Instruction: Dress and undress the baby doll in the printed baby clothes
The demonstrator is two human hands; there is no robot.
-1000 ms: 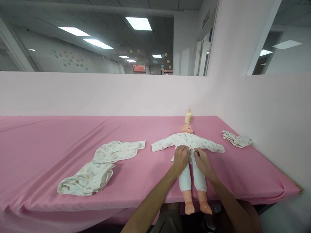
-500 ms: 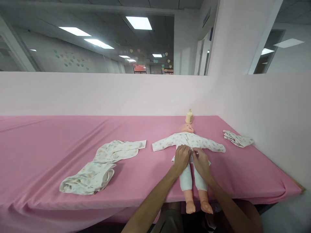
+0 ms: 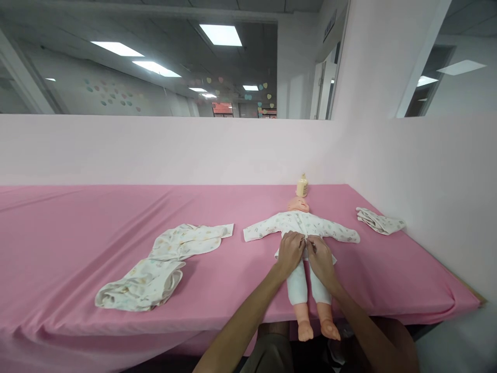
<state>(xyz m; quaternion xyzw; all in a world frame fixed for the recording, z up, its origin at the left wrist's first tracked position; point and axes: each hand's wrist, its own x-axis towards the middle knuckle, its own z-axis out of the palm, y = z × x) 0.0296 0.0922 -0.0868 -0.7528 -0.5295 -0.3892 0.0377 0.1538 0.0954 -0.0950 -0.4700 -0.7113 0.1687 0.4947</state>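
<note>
A baby doll (image 3: 298, 204) lies on its back, head toward the wall, its bare feet past the table's front edge. It wears a white patterned baby shirt (image 3: 267, 226), both sleeves spread wide, over white leggings (image 3: 297, 284). My left hand (image 3: 291, 253) and my right hand (image 3: 320, 257) meet over the doll's belly. Both have fingers pinched at the shirt's front, where the two sides come together. The small bit of fabric or tie between the fingertips is mostly hidden.
A pink cloth (image 3: 97, 223) covers the table. Another patterned baby garment (image 3: 163, 264) lies spread to the left. A folded patterned cloth (image 3: 379, 221) rests at the right near the wall. Beyond the doll's head stands a cream pump bottle (image 3: 302, 185).
Both hands stay at the shirt front, with only a slight shift of the fingers. The doll and the garments have not moved; the view has tilted very slightly.
</note>
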